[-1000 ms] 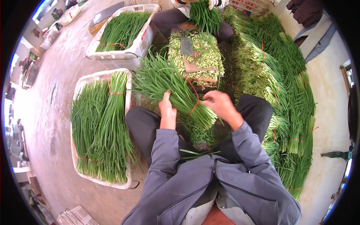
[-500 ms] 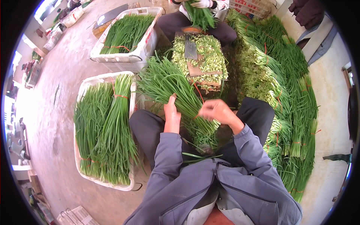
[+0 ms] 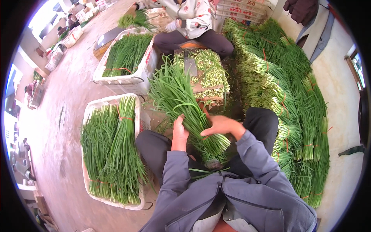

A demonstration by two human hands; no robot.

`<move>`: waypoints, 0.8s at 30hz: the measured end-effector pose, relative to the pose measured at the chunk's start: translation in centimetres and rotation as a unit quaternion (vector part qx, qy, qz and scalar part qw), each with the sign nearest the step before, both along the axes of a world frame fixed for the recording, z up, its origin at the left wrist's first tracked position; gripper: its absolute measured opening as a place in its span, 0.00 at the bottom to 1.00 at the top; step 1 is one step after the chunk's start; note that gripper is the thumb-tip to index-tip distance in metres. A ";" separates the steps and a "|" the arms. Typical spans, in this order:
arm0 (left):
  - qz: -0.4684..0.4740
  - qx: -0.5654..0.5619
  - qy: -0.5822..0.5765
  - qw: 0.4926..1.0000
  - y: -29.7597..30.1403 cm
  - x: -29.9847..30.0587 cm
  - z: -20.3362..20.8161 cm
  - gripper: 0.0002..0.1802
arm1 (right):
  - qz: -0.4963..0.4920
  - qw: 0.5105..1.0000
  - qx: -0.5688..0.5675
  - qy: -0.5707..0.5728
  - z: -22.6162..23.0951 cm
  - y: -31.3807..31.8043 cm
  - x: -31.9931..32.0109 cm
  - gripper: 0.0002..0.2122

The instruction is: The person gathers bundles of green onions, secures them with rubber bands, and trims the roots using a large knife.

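A thick bundle of garlic chives (image 3: 192,116) lies slanted over my lap, leaves toward the far left and pale cut ends toward me. My left hand (image 3: 180,130) is closed round its left side. On the other side my right hand (image 3: 223,127) curves over the bundle, thumb on top and fingers reaching past the far edge. A reddish band (image 3: 206,137) shows just below my right thumb, near the cut ends; the rest of it is hidden. Loose leaves lie across my lap.
To the left stand a white crate (image 3: 141,197) and a farther crate (image 3: 110,81), both holding chives. A cleaver (image 3: 190,67) rests on a trimmings-covered block (image 3: 216,90). Tied bundles (image 3: 301,127) are heaped at right. A co-worker (image 3: 193,23) sits opposite, with chives (image 3: 134,19) in one hand.
My right hand has gone from pinching at the band to spreading round the bundle; the band's loose upright end no longer shows. The co-worker's chives have moved left toward the far crate. The view has shifted.
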State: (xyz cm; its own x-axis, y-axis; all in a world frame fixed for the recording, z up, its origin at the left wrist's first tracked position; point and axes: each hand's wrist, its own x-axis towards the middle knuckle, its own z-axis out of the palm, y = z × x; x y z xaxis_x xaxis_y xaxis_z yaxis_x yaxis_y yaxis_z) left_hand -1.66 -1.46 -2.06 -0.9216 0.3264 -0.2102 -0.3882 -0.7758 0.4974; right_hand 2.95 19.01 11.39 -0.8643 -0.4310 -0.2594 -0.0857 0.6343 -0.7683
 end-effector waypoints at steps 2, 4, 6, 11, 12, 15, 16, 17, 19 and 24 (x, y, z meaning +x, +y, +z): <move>-0.008 -0.009 0.001 1.000 0.9 0.5 0.7 0.24 | -0.112 0.987 -0.111 -0.028 -2.2 -1.4 0.5 0.38; -0.007 0.026 0.000 1.000 0.7 0.6 0.9 0.26 | -0.146 0.972 -0.179 -0.047 -3.5 -2.4 0.2 0.37; 0.018 0.003 -0.013 1.000 2.4 1.4 3.0 0.32 | -0.215 0.955 -0.197 -0.061 -5.3 -0.7 0.2 0.38; 0.036 -0.093 0.020 0.995 1.7 2.1 1.2 0.29 | -0.210 0.976 -0.053 -0.016 -5.2 -2.4 0.6 0.46; 0.035 -0.094 0.017 0.995 1.9 2.0 1.2 0.29 | -0.210 0.976 -0.053 -0.019 -5.4 -2.6 0.8 0.46; 0.019 -0.131 -0.040 0.990 2.7 1.8 2.2 0.22 | -0.234 0.968 -0.088 -0.005 -5.1 -2.9 0.6 0.45; 0.021 -0.132 -0.040 0.990 2.8 2.0 1.9 0.22 | -0.233 0.968 -0.089 -0.005 -5.2 -3.3 0.2 0.45; 0.055 -0.142 -0.044 0.987 2.8 2.2 1.6 0.21 | -0.266 0.958 -0.103 0.007 -5.3 -3.7 -0.1 0.45; 0.104 -0.157 -0.059 0.980 3.5 2.7 1.4 0.20 | -0.327 0.938 -0.111 0.021 -5.4 -4.3 -0.8 0.39; 0.195 -0.157 -0.028 0.968 4.0 2.5 2.4 0.16 | -0.379 0.875 -0.296 0.053 -9.3 -1.3 -2.4 0.21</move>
